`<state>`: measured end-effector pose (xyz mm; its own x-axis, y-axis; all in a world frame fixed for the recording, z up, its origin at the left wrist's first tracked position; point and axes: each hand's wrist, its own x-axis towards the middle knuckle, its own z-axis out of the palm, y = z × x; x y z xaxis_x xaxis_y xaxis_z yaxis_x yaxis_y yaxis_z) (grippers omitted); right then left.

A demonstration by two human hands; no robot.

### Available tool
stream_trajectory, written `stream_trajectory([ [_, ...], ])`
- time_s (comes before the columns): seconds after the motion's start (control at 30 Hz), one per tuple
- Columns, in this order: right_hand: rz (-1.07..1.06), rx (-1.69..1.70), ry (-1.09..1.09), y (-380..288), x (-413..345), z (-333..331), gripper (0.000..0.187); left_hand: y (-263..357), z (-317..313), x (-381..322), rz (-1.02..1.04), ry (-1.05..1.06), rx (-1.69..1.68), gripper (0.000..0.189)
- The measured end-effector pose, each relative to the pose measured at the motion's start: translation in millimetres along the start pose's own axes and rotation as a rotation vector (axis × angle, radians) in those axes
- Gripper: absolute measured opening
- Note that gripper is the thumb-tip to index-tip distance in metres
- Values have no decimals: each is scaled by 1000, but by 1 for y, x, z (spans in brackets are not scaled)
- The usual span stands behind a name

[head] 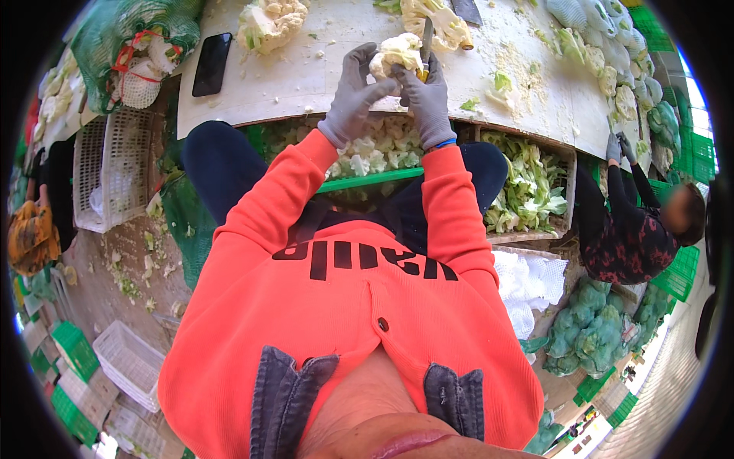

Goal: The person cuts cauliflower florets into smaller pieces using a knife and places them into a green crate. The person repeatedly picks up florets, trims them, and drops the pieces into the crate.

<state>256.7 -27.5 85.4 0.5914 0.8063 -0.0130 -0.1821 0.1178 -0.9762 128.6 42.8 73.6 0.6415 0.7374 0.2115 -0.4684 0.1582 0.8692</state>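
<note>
My left hand (358, 94), in a grey glove, is at the near side of a cauliflower piece (397, 55), its fingers spread along the piece's left. A knife (426, 43) with a yellow handle is in my gloved right hand (425, 94), blade pointing away from me beside the piece. Both hands are above the near edge of the white tabletop (321, 74). Just beyond them lies a larger cut cauliflower (438, 26), with another cauliflower (272, 24) to the left. Below the hands, a green crate (373, 179) holds cauliflower florets (375, 152).
A black phone (212, 64) and a green net bag (135, 34) are at the left. A crate of leaf trimmings (524, 186) stands by my right knee. Netted cauliflowers (608, 40) line the table's right. A co-worker (631, 229) sits at the right, another (34, 229) at far left.
</note>
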Motion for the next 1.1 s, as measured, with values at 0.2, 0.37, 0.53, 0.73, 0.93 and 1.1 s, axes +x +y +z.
stream_trajectory([
  [0.2,-119,-178,-225,1,2,-1,81,13,-22,18,-391,-65,-274,63],
  [0.37,-102,-781,-4,-8,-23,11,43,-13,-31,19,-97,190,130,67],
  [0.53,-38,-864,-43,-1,-50,26,30,-37,-39,26,79,317,298,75],
  [0.73,0,-1067,-73,1,-44,31,33,-63,-41,25,71,370,295,73],
  [0.93,111,-1293,-129,-11,-34,39,36,-86,-33,30,95,499,559,68],
  [1.1,170,-1378,-155,-19,-16,45,37,-84,-29,42,103,536,630,74],
])
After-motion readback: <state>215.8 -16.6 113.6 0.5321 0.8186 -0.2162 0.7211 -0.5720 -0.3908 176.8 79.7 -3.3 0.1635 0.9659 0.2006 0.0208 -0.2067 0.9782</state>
